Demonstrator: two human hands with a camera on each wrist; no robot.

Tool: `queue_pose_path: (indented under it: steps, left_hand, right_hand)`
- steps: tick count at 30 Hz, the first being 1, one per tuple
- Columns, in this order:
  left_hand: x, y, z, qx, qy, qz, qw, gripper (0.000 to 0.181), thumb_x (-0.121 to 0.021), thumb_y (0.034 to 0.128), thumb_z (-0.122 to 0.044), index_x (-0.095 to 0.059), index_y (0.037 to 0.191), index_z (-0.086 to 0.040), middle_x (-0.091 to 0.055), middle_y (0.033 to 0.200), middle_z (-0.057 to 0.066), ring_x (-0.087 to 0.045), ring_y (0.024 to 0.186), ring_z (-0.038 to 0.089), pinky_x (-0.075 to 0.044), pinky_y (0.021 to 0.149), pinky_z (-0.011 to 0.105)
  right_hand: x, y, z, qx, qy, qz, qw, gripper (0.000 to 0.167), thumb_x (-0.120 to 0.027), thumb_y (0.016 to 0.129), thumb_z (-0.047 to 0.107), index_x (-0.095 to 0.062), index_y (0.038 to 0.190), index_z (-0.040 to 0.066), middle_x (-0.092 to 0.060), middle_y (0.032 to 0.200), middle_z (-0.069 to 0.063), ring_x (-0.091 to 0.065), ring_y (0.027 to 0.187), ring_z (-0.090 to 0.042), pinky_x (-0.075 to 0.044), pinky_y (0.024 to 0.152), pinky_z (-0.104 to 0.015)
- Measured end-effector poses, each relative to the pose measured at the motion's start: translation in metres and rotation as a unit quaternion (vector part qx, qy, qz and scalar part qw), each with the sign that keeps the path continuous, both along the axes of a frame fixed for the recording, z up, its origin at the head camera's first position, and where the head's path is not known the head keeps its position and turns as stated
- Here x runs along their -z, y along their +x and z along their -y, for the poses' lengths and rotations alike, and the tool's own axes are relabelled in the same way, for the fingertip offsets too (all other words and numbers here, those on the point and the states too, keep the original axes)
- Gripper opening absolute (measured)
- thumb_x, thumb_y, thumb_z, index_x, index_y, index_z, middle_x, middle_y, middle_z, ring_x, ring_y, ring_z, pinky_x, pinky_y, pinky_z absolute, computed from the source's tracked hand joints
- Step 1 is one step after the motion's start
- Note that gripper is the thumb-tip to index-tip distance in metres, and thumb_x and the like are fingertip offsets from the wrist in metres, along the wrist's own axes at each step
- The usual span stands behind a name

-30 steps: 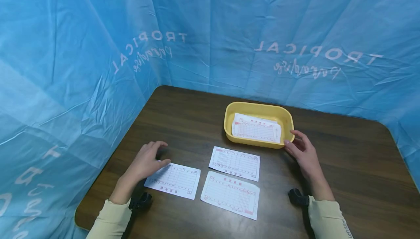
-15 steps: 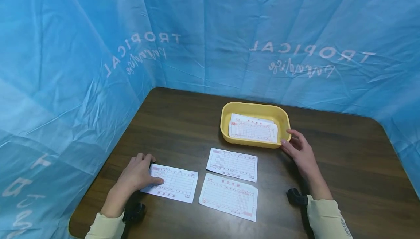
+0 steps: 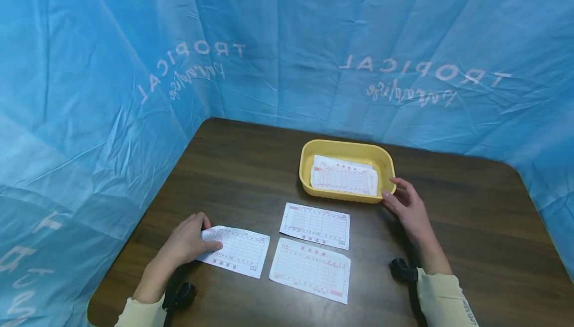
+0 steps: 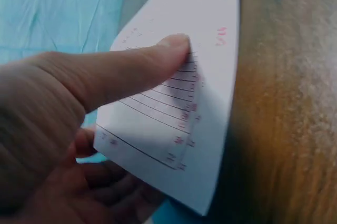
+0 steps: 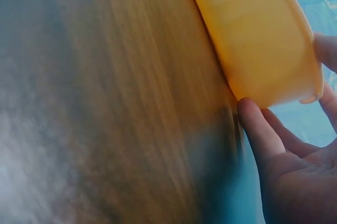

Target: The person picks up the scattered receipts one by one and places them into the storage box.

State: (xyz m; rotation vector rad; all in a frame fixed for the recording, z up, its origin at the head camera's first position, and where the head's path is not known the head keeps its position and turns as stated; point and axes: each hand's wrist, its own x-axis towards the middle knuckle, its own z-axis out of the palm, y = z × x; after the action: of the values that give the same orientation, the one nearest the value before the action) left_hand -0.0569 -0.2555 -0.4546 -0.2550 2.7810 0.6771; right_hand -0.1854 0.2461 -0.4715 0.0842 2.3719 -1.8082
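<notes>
My left hand [image 3: 186, 241] pinches the left end of a printed form slip [image 3: 239, 252]. In the left wrist view the thumb lies across the slip's printed face, with the other fingers beneath it, and the paper bends upward. My right hand [image 3: 410, 212] holds the near right corner of a yellow plastic basket [image 3: 345, 197], which stands on the table. The right wrist view has fingertips against the basket's rim and its lower edge. Inside the basket lies a small pile of similar slips [image 3: 343, 177].
Two more form slips, an upper one [image 3: 316, 225] and a lower one [image 3: 310, 271], lie flat on the dark wooden table [image 3: 242, 167] between the hands. A blue printed cloth [image 3: 314, 43] hangs along the table's back and left sides.
My left hand has come down onto the slip's left end, taken it between thumb and fingers, and lifted that end slightly. The right hand has stayed at the basket corner.
</notes>
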Motion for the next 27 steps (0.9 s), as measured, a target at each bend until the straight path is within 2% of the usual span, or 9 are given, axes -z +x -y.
queue_pose_path:
  steps: [4,9,11,18,23,27]
  left_hand:
    - [0.004,0.001,-0.001,-0.003,0.033,-0.017,0.9993,0.055,-0.086,0.0707,-0.03,-0.053,0.108,-0.007,-0.061,0.094,0.008,-0.052,0.08,0.024,-0.042,0.068,0.039]
    - [0.007,0.005,-0.001,0.0,0.046,-0.033,0.9984,0.054,-0.083,0.0754,-0.024,-0.058,0.119,-0.005,-0.062,0.114,0.017,-0.056,0.095,0.03,-0.044,0.084,0.052]
    - [0.008,0.005,0.0,0.003,0.053,-0.04,0.9978,0.05,-0.081,0.0779,-0.021,-0.059,0.12,-0.005,-0.062,0.116,0.017,-0.056,0.098,0.031,-0.043,0.087,0.055]
    - [0.006,0.002,0.007,0.017,0.122,-0.07,0.9899,0.029,-0.076,0.0817,-0.012,-0.062,0.108,-0.011,-0.063,0.104,0.007,-0.052,0.087,0.024,-0.043,0.077,0.043]
    - [0.008,0.001,0.011,0.031,0.156,-0.079,0.984,0.015,-0.07,0.0875,-0.011,-0.063,0.1,-0.013,-0.06,0.091,0.003,-0.05,0.082,0.023,-0.041,0.07,0.038]
    - [0.009,0.002,0.014,0.034,0.177,-0.088,0.9796,0.011,-0.067,0.0896,-0.01,-0.063,0.099,-0.014,-0.055,0.081,0.002,-0.048,0.076,0.022,-0.038,0.065,0.034]
  right_hand:
    - [0.001,0.001,-0.001,-0.003,-0.003,-0.003,1.0,0.065,-0.062,0.093,0.039,-0.031,0.146,0.016,-0.03,0.147,-0.021,-0.038,0.129,-0.037,-0.044,0.085,-0.022]
    - [0.003,0.001,-0.002,-0.004,0.003,-0.009,0.9999,0.064,-0.061,0.094,0.038,-0.031,0.145,0.015,-0.031,0.146,-0.021,-0.038,0.128,-0.037,-0.044,0.084,-0.02]
    - [0.003,0.0,-0.002,-0.003,0.007,-0.012,0.9999,0.064,-0.061,0.094,0.038,-0.031,0.145,0.015,-0.032,0.146,-0.021,-0.038,0.128,-0.037,-0.045,0.083,-0.019]
    - [0.006,0.0,-0.002,0.0,0.006,-0.014,0.9999,0.063,-0.061,0.094,0.037,-0.032,0.145,0.016,-0.031,0.146,-0.02,-0.038,0.128,-0.037,-0.045,0.082,-0.019]
    - [0.006,0.0,-0.002,0.003,0.0,-0.011,0.9999,0.063,-0.062,0.094,0.037,-0.032,0.145,0.017,-0.03,0.147,-0.02,-0.038,0.129,-0.037,-0.045,0.083,-0.02]
    - [0.004,-0.002,-0.001,0.002,-0.004,-0.01,0.9999,0.063,-0.062,0.093,0.037,-0.032,0.146,0.018,-0.029,0.148,-0.019,-0.037,0.129,-0.037,-0.045,0.083,-0.021]
